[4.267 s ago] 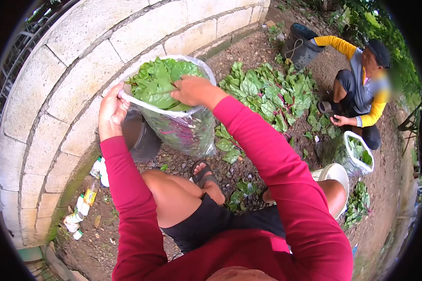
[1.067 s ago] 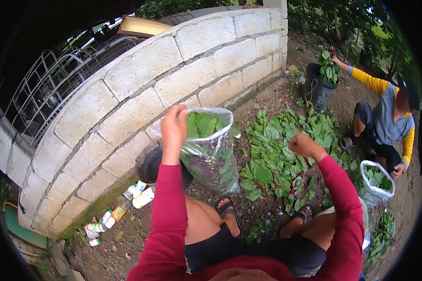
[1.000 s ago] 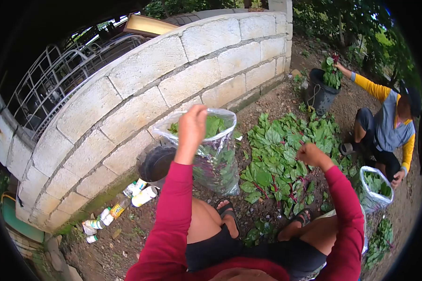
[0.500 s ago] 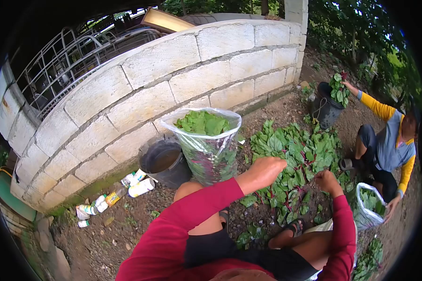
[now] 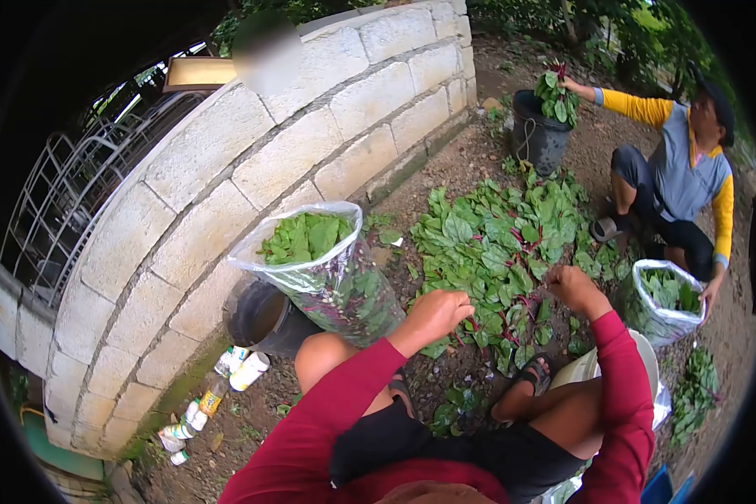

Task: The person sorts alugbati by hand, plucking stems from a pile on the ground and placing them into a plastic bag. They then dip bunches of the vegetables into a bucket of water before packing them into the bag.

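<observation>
Both left hand point(image 5: 435, 316) and right hand point(image 5: 576, 290), curled inward, hover near leafy greens point(image 5: 502, 239).

No text can be read. At near left, a yellow bottle label point(image 5: 211, 405) is too small to decipher.

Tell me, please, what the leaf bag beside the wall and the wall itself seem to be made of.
Bag: apparently thin plastic, clear and glossy; leaves show through and folds shine. Wall: probably concrete blockwork, matte and rough, with dark joints.
</observation>
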Tool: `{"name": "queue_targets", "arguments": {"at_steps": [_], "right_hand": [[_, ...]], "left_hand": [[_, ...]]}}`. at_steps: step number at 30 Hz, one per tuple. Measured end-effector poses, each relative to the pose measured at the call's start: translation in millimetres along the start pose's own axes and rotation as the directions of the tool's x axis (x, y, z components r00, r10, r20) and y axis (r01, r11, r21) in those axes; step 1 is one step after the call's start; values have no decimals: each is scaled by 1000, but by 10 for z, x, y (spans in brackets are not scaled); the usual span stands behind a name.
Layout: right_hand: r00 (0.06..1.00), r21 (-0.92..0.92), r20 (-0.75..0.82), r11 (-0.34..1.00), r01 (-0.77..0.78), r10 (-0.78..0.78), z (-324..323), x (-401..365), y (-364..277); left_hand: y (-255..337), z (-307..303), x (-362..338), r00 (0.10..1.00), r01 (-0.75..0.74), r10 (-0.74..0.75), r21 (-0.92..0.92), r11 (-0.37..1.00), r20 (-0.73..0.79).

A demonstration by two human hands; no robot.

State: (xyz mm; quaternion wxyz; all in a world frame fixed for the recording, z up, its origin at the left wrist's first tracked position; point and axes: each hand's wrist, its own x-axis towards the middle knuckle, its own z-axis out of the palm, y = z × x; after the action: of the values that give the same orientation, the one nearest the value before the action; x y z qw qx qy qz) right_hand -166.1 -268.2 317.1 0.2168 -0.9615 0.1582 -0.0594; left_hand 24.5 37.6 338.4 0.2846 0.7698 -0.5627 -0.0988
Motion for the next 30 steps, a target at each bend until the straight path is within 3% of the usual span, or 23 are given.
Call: {"name": "queue_targets", "arguments": {"at_steps": [5, 7, 10, 14, 18, 22, 30], "right_hand": [[997, 23, 27, 997, -72, 71, -65, -27, 65], [999, -30, 18, 999, -44, 45, 25, -21, 255], [988, -87, 90, 989, -121, 129, 52, -24, 456], [975, -121, 99, 975, -185, 197, 44, -95, 705], [973, -166, 83, 966, -198, 214, 97, -158, 906], [929, -256, 191, 930, -264, 316, 53, -145, 756], [923, -276, 222, 928, -250, 315, 171, -45, 371]], "left_hand": [[-23, -37, 4, 999, 5, -6, 35, 999, 41], [-48, -10, 3, 997, -20, 16, 51, 998, 80], [-96, -46, 13, 999, -18, 14, 79, 997, 52], [-51, -222, 45, 979, 177, -186, 104, 979, 84], [-118, -324, 48, 983, 180, -183, 106, 978, 15], [-218, -355, 14, 996, 84, -84, 82, 993, -11], [4, -361, 15, 979, 192, -198, 93, 977, 56]]}}
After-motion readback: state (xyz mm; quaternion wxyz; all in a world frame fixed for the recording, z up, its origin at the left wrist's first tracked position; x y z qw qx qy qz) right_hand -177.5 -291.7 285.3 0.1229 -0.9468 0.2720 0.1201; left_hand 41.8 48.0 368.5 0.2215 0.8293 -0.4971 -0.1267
